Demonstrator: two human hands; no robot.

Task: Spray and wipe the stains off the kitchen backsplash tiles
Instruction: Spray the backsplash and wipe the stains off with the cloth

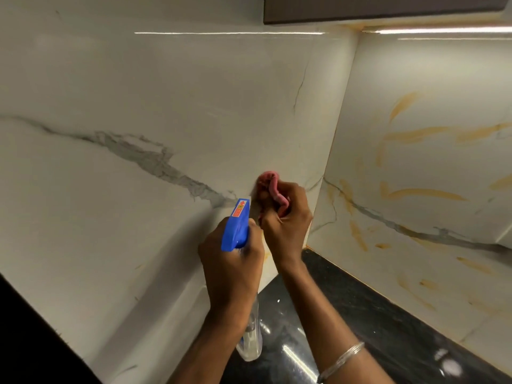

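Kitchen corner, seen from the head camera. We see the left hand (231,261) curled round the neck of a spray bottle (237,228); its blue trigger head points at the wall and its clear body hangs below the wrist, over the black tabletop (346,300). We cannot tell whether the base touches the tabletop. The right hand (288,225), with a silver bangle (342,358) on its wrist, grips a bunched pink cloth (273,187) and holds it against the left wall of the backsplash tiles (166,92), near the corner and just beside the nozzle. This wall is white, with a grey vein running toward the cloth. The adjoining right wall (443,79) carries many orange stains (424,194), smeared in streaks down to the tabletop edge. A dark cabinet underside (374,6) closes the top.
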